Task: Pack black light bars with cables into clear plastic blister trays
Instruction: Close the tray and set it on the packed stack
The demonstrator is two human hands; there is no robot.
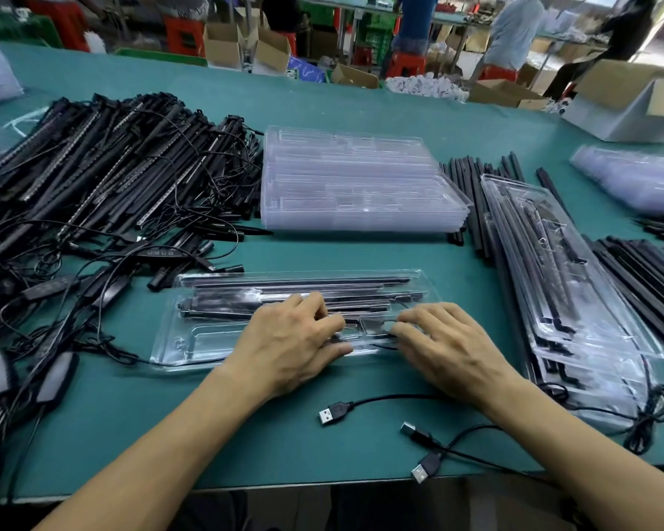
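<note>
Left hand (296,341) fingers (324,320) bent, tips down on near compartment of clear blister tray (177,339); cannot tell if they pinch thin black cable (386,333) there. Right hand (447,348) fingers (413,319) spread apart, tips pressing same compartment, thumb touching cable. Tray lies flat on green counter (208,435), black light bars (303,281) seated lengthwise in far slots. USB plug (332,413) loose on counter near right wrist. Empty tray stack (353,185) beyond. Tangled bar pile (112,166) at left. Filled trays (575,300) at right.
</note>
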